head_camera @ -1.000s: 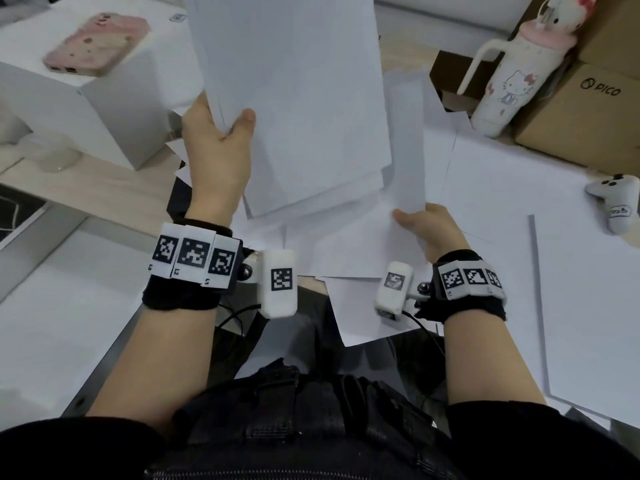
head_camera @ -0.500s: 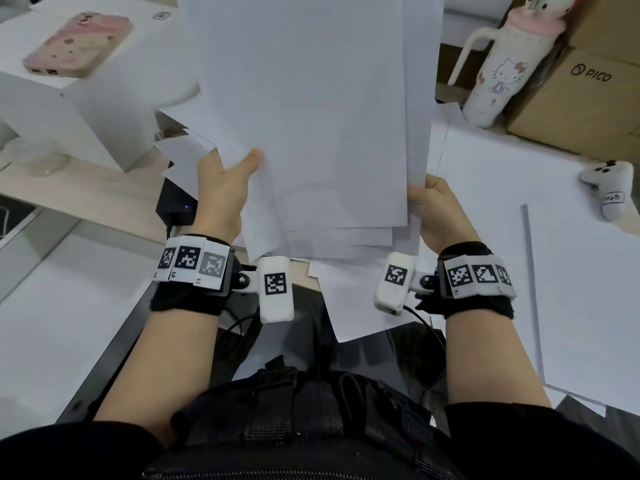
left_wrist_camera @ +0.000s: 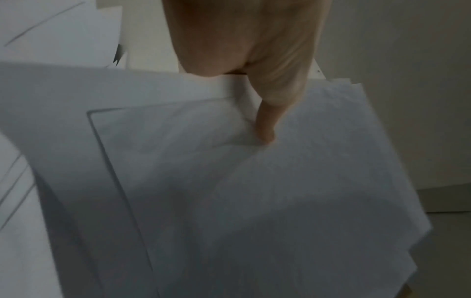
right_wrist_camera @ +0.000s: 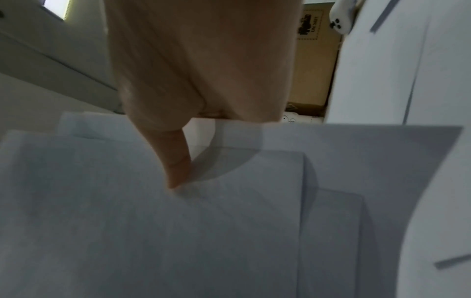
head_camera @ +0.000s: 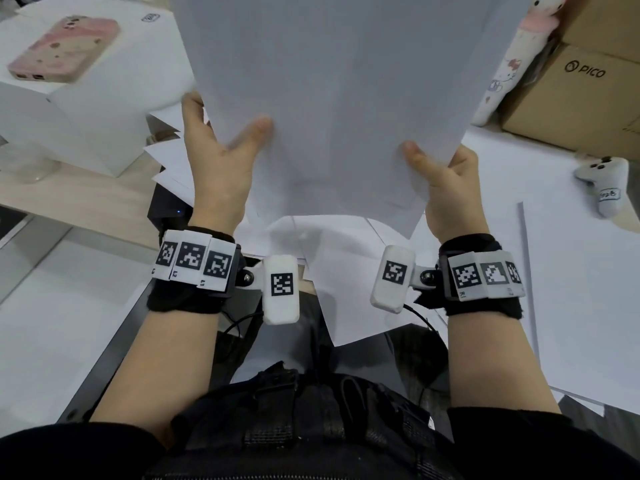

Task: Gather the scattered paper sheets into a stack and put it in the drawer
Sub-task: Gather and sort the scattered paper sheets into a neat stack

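Note:
A stack of white paper sheets (head_camera: pixel 339 98) is held upright in front of me, filling the upper middle of the head view. My left hand (head_camera: pixel 221 157) grips its lower left edge, thumb on the near face. My right hand (head_camera: pixel 440 174) grips the lower right edge the same way. In the left wrist view the thumb (left_wrist_camera: pixel 265 125) presses on the stack (left_wrist_camera: pixel 254 191). In the right wrist view the thumb (right_wrist_camera: pixel 175 165) presses on the sheets (right_wrist_camera: pixel 178 231), whose edges are uneven. More loose sheets (head_camera: pixel 571 271) lie on the table at the right and below the stack. No drawer is in view.
A white box (head_camera: pixel 86 109) with a pink phone (head_camera: pixel 65 50) on top stands at the left. A white bottle (head_camera: pixel 502 71), a brown PICO carton (head_camera: pixel 581 95) and a white controller (head_camera: pixel 606 181) are at the right. A black device (head_camera: pixel 169 209) sits under papers.
The right hand brought its sheet to the stack, and both hands now hold the stack at its lower corners. The stack has risen closer to the camera and its sheets are more aligned.

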